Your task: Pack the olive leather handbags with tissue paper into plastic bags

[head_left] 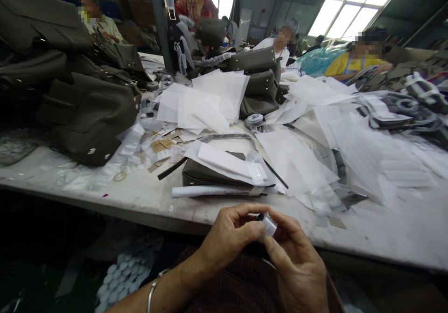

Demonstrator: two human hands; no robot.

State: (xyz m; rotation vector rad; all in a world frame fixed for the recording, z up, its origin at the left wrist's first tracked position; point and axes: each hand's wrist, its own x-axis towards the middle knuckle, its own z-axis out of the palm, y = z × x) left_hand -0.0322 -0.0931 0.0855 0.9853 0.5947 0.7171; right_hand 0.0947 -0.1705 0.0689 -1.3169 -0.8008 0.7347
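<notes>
My left hand (229, 236) and my right hand (297, 261) meet at the near edge of the table, fingers pinched together on a small white wrapped piece (268, 224) with a dark bit showing at its top. A silver bangle (154, 287) circles my left wrist. Just beyond my hands lies a flat olive-grey handbag (205, 173) wrapped in white tissue paper (227, 161), with a paper-wrapped strap (210, 191) along its front.
The white worktable (147, 196) is strewn with tissue sheets (206, 103), plastic sleeves and card tags. Dark handbags (87, 117) pile at the left, more (257, 79) at centre back. Several people sit at the far side. A rubber band (119, 176) lies near the left bags.
</notes>
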